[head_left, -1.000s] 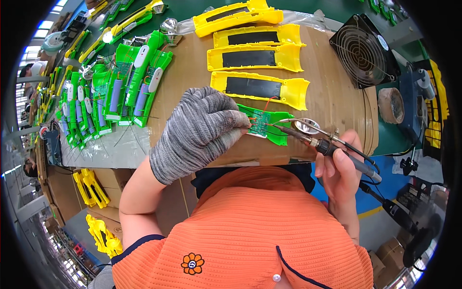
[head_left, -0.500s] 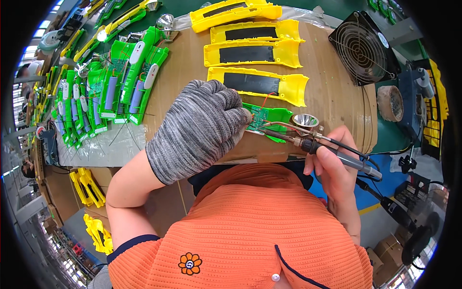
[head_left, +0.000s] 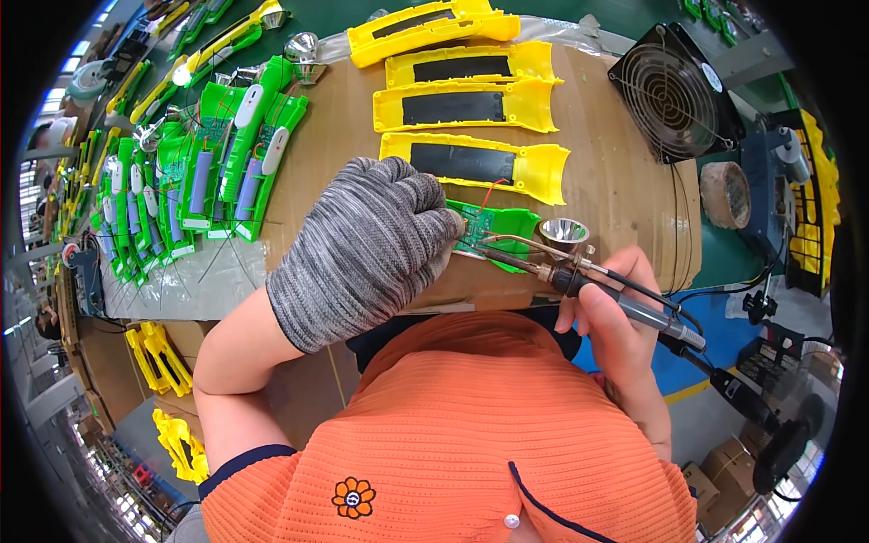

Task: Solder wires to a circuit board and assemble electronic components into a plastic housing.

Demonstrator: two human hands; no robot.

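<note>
My left hand (head_left: 371, 249), in a grey striped knit glove with bare fingertips, is closed over the left end of a green plastic flashlight housing (head_left: 518, 228). Its curled fingers hide that end. A green circuit board (head_left: 480, 222) with a thin red wire lies in the housing. In my right hand (head_left: 620, 312) is a soldering iron (head_left: 634, 312), a thin metal feed tube fixed alongside it. The iron's tip reaches the board beside my left thumb. A shiny reflector cup (head_left: 565, 233) sits just right of the housing.
Several yellow housing halves (head_left: 471, 167) with black inserts lie in a column beyond my hands. At left are green housings (head_left: 244, 154) with purple batteries. A black fan (head_left: 674, 95) and a tape roll (head_left: 725, 195) stand at right. Cardboard (head_left: 625, 172) covers the bench.
The whole scene has shifted slightly left in the view. My hands, the soldering iron and the board keep nearly the same places relative to one another.
</note>
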